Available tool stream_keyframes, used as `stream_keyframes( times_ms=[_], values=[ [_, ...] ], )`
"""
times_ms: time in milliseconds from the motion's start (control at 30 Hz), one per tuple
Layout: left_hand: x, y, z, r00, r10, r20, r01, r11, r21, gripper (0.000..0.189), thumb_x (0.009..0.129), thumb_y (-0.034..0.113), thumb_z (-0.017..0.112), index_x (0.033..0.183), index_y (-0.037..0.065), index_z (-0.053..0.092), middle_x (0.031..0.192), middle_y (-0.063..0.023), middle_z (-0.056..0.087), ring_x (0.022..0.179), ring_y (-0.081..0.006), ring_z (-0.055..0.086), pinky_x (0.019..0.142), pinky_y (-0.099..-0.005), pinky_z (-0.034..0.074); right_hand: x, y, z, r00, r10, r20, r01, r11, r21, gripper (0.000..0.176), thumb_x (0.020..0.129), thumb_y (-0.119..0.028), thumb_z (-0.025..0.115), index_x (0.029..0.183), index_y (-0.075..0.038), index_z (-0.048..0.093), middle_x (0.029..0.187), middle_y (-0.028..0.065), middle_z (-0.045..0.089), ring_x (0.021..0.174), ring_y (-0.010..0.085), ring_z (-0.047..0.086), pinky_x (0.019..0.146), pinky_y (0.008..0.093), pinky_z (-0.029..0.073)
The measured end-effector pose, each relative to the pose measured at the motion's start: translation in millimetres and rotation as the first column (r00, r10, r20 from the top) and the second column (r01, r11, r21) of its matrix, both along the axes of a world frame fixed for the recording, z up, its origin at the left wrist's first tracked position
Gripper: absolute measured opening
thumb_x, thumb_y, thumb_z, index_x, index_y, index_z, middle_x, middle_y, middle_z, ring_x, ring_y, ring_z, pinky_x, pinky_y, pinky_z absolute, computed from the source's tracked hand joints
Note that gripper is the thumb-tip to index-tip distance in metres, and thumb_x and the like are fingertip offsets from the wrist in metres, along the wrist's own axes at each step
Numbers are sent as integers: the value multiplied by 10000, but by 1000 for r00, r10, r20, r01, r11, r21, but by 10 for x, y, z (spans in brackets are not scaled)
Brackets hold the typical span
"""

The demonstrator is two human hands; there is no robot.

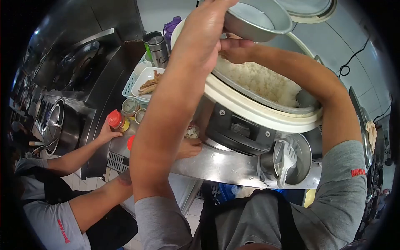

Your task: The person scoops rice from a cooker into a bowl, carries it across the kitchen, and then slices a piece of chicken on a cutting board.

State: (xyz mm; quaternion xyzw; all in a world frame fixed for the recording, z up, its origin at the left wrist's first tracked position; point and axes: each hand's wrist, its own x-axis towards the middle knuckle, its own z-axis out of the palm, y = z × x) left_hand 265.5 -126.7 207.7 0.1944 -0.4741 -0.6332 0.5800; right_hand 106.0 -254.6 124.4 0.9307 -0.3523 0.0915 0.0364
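My left hand point(213, 18) is raised over the far side of a large rice cooker point(250, 98), closed on the rim of a round metal pan point(261, 33). The pan is tilted, with its pale inner face showing. My right hand point(236, 55) reaches across the cooker's opening, curled just below the pan and beside my left wrist. Its fingertips are hidden, and I cannot tell what they hold. Cooked white rice point(266, 81) lies in the cooker under my right forearm. A dark grey rounded utensil point(306, 99) sits at the rice's right edge.
At left, another person's hand point(109, 134) touches a red-lidded jar point(118, 120); their other hand point(189, 148) is near the cooker's base. A metal pot point(306, 166) with a white slotted spatula point(287, 160) stands at front right. A white tray of food point(143, 81) stands behind my left arm.
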Motion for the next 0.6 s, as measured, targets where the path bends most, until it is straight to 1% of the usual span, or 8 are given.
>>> stream_keyframes(
  times_ms=[33, 133, 233, 367, 433, 467, 533, 600],
  values=[
    [-8, 32, 5, 1000, 6, 4, -6, 1000, 1, 404, 913, 333, 541, 1165, 17, 548, 1041, -113, 620, 923, -232, 608, 665, -371, 530, 16, -24, -11, 983, -60, -172, 76, 994, 85, 340, 827, -62, 558, 1163, -115, 548, 1147, 103, 549, 1083, 242, 517, 894, 401, 444],
    [-8, 116, 16, 997, 77, 1, -77, 996, -54, 399, 905, 330, 555, 1162, 25, 547, 1045, -115, 615, 908, -233, 611, 663, -364, 529, 7, -114, -39, 964, 63, -257, -51, 997, 52, 272, 832, -104, 578, 1101, -142, 596, 1087, 78, 594, 1042, 252, 540, 899, 405, 433],
    [-20, 106, 35, 999, 53, 12, -53, 999, 0, 404, 894, 330, 572, 1168, 34, 541, 1056, -121, 608, 912, -238, 609, 666, -363, 533, -90, -55, 16, 970, 158, -185, -135, 982, 130, 287, 841, -222, 535, 1066, -101, 666, 994, 105, 654, 991, 277, 600, 892, 390, 456],
    [-15, -43, -17, 999, 46, 27, -45, 999, -24, 416, 886, 312, 558, 1168, 9, 512, 1059, -135, 570, 935, -263, 584, 687, -412, 554, -146, 286, 247, 981, 78, -175, -53, 988, 141, 219, 815, -205, 549, 945, -76, 669, 861, 101, 658, 884, 281, 616, 803, 405, 462],
    [-15, -54, -27, 997, 54, 54, -50, 997, -65, 411, 883, 293, 535, 1146, -20, 498, 1039, -150, 539, 930, -277, 569, 691, -440, 563, -161, 438, 410, 989, 53, -142, -12, 960, 278, 162, 776, -169, 542, 782, -28, 620, 688, 88, 611, 711, 257, 593, 683, 391, 446],
    [-8, -7, -4, 996, 70, 47, -68, 997, -41, 427, 874, 272, 563, 1162, -33, 480, 1084, -150, 500, 983, -278, 536, 704, -453, 568, -182, 517, 487, 989, 44, -142, -4, 963, 270, 162, 776, -169, 542, 782, -28, 620, 688, 88, 611, 711, 257, 593, 683, 391, 446],
    [-25, 45, 8, 996, 77, 42, -76, 997, -23, 450, 866, 251, 591, 1178, -45, 462, 1128, -149, 461, 1035, -280, 504, 717, -466, 574, -248, 677, 611, 962, 50, -268, 102, 846, 523, 151, 759, -156, 534, 794, -16, 576, 688, 83, 566, 682, 207, 541, 652, 351, 431],
    [-35, 3, -18, 984, 177, 30, -177, 984, -17, 420, 866, 231, 572, 1161, -47, 464, 1121, -156, 453, 1047, -289, 494, 730, -482, 572, -443, 816, 712, 992, 65, -110, 8, 831, 557, 146, 716, -127, 531, 674, 13, 529, 583, 80, 492, 582, 185, 486, 570, 340, 397]
  ],
)
